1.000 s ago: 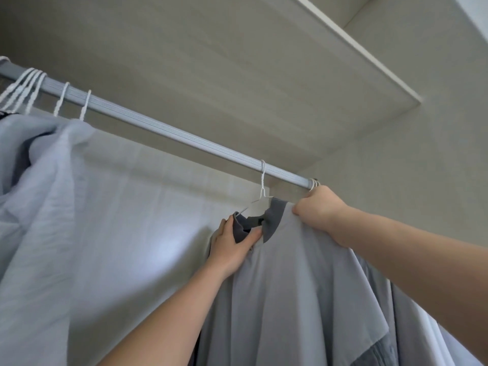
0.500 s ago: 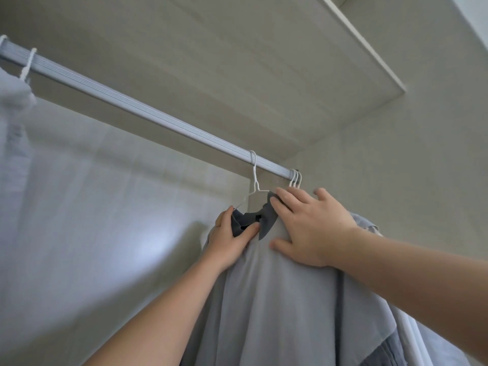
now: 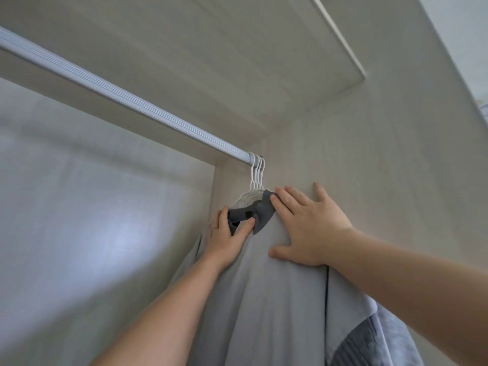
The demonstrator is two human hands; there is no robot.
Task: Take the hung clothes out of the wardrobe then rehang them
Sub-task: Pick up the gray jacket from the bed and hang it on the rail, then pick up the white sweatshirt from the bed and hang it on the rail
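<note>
Wardrobe rail [image 3: 126, 101], running to the side wall [image 3: 369, 154]; pale grey shirt [image 3: 264, 299] hanging below the rail's right end. My right hand [image 3: 309, 228], just under that rail end, lies flat with fingers spread on the shirt's shoulder; my left hand [image 3: 227, 239], lower and left of it, pinches the shirt's dark collar [image 3: 261, 212] between thumb and fingers. White hanger hooks [image 3: 257, 173], several, bunched on the rail's right end directly above the collar.

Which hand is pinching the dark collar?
The left hand: its thumb and fingers pinch the dark grey collar. The right hand only lies flat, fingers spread, on the light grey shirt.
</note>
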